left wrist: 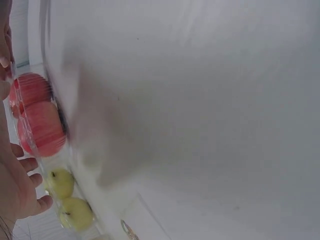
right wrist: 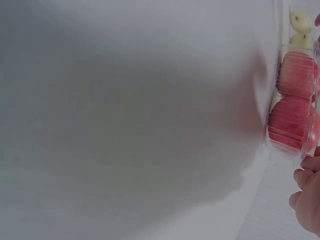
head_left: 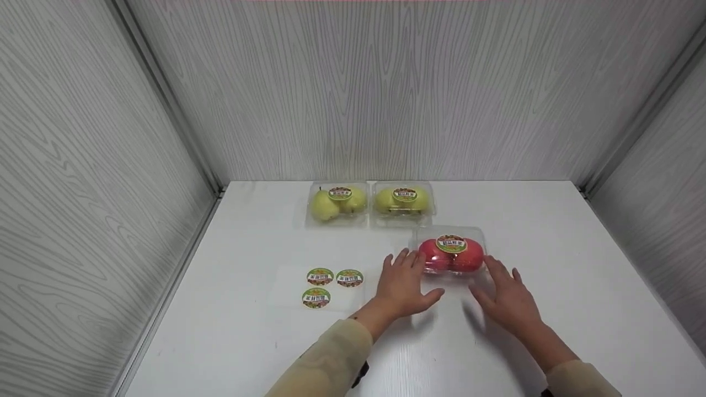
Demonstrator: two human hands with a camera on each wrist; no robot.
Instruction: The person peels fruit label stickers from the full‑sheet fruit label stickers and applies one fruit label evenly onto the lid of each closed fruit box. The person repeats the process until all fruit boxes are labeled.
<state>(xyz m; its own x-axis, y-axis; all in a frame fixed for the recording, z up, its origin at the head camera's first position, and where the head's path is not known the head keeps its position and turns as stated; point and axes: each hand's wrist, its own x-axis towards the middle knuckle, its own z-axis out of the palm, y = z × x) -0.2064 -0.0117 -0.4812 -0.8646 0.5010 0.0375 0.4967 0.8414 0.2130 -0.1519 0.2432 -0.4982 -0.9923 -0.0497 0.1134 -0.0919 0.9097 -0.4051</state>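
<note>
A clear plastic box of red apples (head_left: 451, 255) sits on the white table, with an oval label (head_left: 452, 243) on its lid. My left hand (head_left: 402, 284) is at the box's near left corner, fingers spread and fairly straight. On the other side my right hand (head_left: 508, 300) has its fingertips by the near right corner, fingers extended. Neither hand curls round the box; whether the fingertips touch it is hard to tell. The apples (left wrist: 41, 129) show through the ribbed box wall in the left wrist view, and the same apples (right wrist: 291, 122) appear at the right wrist view's edge.
Two more clear boxes, a left pear box (head_left: 337, 204) and a right pear box (head_left: 404, 203), stand side by side at the back wall, both labelled. A backing sheet (head_left: 287, 295) with three oval stickers (head_left: 316, 298) lies left of my left hand. Grey wood-grain walls (head_left: 353, 88) enclose the table.
</note>
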